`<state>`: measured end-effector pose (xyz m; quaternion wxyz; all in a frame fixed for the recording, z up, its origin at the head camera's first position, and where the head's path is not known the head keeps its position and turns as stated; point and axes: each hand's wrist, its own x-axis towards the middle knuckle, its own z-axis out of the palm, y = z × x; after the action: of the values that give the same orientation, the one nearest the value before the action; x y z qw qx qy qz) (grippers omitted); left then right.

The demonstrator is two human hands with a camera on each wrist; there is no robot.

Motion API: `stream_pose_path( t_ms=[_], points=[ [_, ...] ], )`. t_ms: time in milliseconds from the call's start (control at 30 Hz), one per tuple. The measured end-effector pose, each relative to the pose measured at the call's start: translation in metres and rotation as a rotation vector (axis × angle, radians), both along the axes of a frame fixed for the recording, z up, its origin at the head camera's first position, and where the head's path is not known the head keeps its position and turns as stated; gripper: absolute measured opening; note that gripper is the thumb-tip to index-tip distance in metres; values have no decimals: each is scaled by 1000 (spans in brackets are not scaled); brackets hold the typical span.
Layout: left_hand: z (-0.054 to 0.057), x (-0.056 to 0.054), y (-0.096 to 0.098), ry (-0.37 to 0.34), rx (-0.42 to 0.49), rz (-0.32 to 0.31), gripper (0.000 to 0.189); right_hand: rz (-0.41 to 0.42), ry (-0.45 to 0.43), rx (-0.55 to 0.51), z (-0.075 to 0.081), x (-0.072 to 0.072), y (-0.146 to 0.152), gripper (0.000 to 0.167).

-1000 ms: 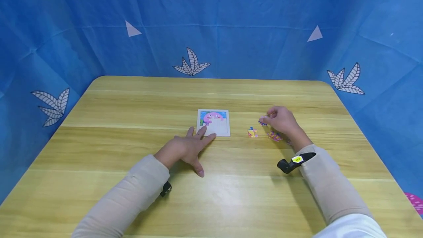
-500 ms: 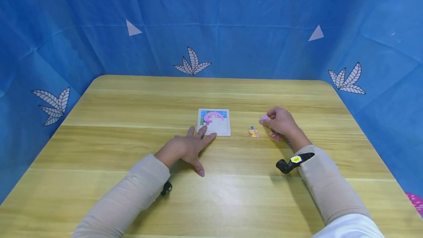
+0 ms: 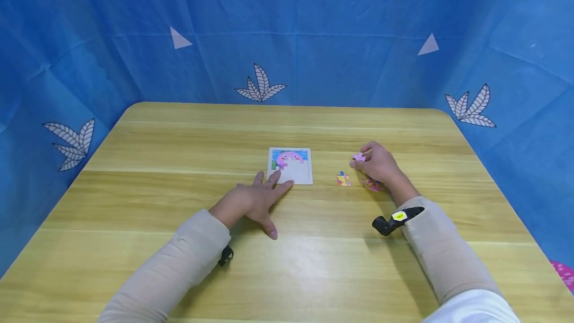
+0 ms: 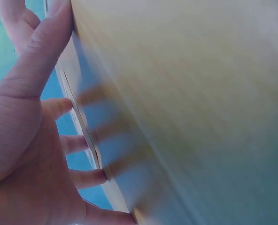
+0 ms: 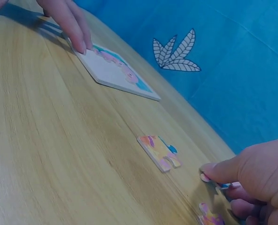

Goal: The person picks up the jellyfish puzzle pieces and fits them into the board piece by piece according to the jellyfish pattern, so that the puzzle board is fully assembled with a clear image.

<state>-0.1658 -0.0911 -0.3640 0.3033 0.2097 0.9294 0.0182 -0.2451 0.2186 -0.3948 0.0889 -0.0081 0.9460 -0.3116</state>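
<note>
A square white puzzle board lies mid-table, its upper part filled with a pink, blue and green picture. Spread fingers of my left hand rest at its lower left edge; the left wrist view shows the fingertips down on the table and board edge. To the right, my right hand pinches a pink jigsaw piece between thumb and fingers. A yellow jigsaw piece with a blue knob lies flat between board and right hand. Several colourful jigsaw pieces lie under the right hand, partly hidden by it.
The wooden table reaches back to a blue curtain with white leaf and triangle prints. Dark wrist cameras sit on the sleeves.
The piece in my right hand has turned so its pink face shows, and the hand has shifted slightly up and left. My left hand stays put on the board.
</note>
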Motion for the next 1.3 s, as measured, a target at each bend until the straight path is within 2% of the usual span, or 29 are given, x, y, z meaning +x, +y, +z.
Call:
stream_pose_path(
  t_ms=[467,1300],
  points=[
    [0,0,0,8,-9,-15,126,-25,5,-80,-4,-2,-7,34],
    [1,0,0,3,-13,-11,126,12,138,-174,-3,0,-25,32]
  ],
)
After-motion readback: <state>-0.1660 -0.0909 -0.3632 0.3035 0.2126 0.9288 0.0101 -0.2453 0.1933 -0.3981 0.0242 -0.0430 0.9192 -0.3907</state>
